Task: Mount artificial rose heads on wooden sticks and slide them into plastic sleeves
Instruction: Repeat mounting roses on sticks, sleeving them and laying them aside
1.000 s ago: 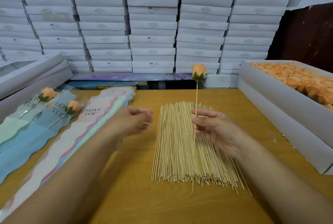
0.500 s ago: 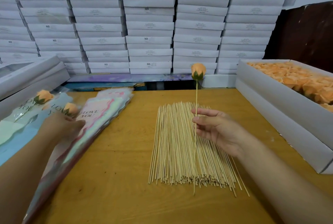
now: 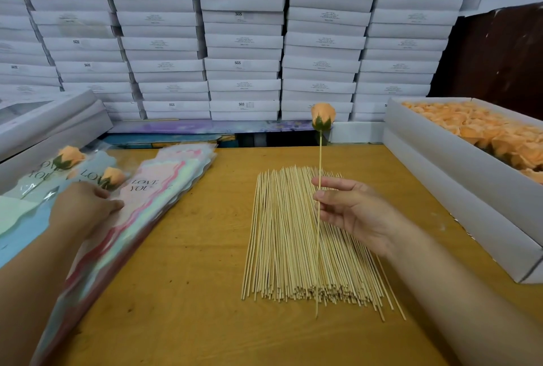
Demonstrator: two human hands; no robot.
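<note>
Head view: we pinch the stick [image 3: 319, 159] in our right hand [image 3: 349, 209], rose [image 3: 323, 116] already mounted, upright over the sticks [image 3: 296, 236]. Our left hand [image 3: 83, 208] rests, fingers bent, on the sleeves [image 3: 164, 189]; whether it grips one, we cannot tell. Next, we judge, free and open one sleeve. The box [image 3: 440, 159] at right holds loose orange heads.

Looks like a small packing workshop: wall of stacked white boxes [image 3: 241, 42], a tabletop [image 3: 205, 248] with bulk sticks [image 3: 308, 242], a carton of rose heads [image 3: 484, 127].
</note>
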